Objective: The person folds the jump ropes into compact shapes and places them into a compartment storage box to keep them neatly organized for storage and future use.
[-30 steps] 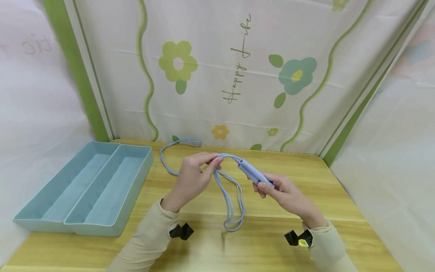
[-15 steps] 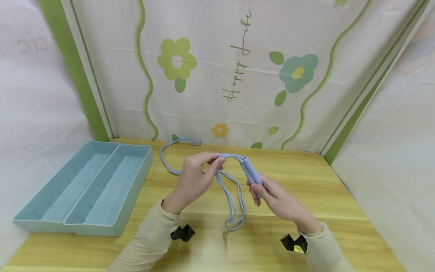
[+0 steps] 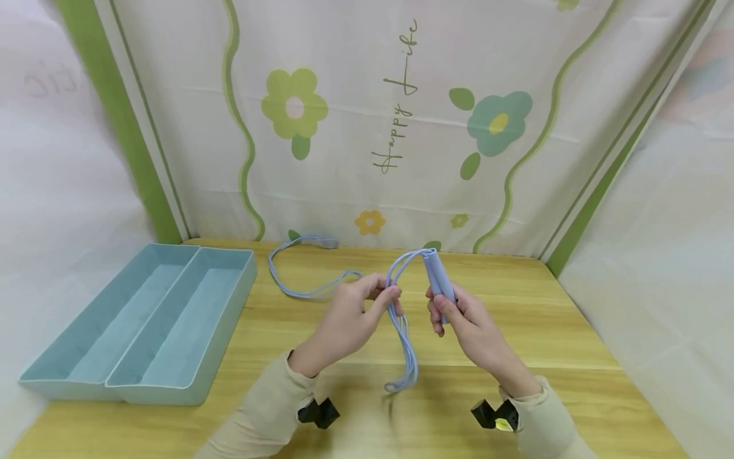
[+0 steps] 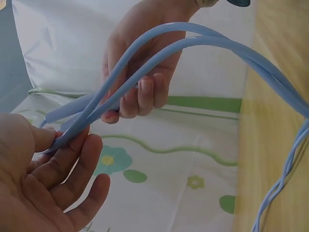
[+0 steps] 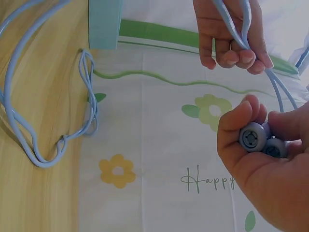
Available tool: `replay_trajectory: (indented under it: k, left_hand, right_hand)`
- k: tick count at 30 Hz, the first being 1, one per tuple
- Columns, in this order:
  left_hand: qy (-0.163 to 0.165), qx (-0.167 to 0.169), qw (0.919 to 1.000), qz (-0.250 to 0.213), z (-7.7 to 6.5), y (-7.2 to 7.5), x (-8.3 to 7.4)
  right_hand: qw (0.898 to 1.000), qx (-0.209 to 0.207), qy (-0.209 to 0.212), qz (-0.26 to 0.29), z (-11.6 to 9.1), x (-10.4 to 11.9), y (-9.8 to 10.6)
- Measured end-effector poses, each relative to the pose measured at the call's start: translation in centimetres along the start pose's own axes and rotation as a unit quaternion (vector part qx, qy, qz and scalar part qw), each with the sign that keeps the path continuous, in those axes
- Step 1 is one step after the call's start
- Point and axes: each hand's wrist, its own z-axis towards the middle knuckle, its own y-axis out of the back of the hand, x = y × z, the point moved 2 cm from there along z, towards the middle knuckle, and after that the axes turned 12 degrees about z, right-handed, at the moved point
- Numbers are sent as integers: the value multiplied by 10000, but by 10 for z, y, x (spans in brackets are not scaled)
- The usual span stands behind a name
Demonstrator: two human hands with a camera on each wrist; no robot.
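Note:
A pale blue skipping rope [image 3: 408, 350] hangs folded in loops between my hands in the head view. My right hand [image 3: 476, 328] grips its two handles [image 3: 438, 274] side by side, corded ends up. Their round end caps [image 5: 252, 137] show in the right wrist view. My left hand [image 3: 346, 319] pinches the doubled cord between thumb and fingers, a little left of the handles. In the left wrist view, two strands of cord [image 4: 169, 50] arch away from that pinch. The rope's far stretch [image 3: 304, 295] lies curved on the table.
A pale blue tray [image 3: 226, 319] with two long compartments stands on the table's left. The wooden table [image 3: 533, 306] is enclosed by white curtains [image 3: 355, 140] printed with flowers, at the back and both sides.
My right hand has tilted the handles from slanting to nearly upright. My left hand has moved right and slightly down with the cord, closer to the handles. The tray stays put.

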Motion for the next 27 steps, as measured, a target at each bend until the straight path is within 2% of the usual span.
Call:
replay_trajectory:
  k: [8,14,19,22,27]
  left_hand:
    - [243,416,9973,-563,-3,-13,-6]
    - [331,652,9966,-368,-4,-15,-5]
    - [373,833,9958,-63,-5,-15,-3]
    - [287,798,9963,123,-5,-15,-3]
    - [-89,326,9988,345,-5,-18,-5]
  right_hand:
    - [9979,-613,-157,99,-1,2,14]
    - [9900,-1217,-455,556,-1,4,25]
    - [9760,-1617,-620,1319,-2,5,34]
    - [9709,-1617,-720,1611,-2,7,38]
    - [9776,-1110,-1037,1460,-2,8,33]
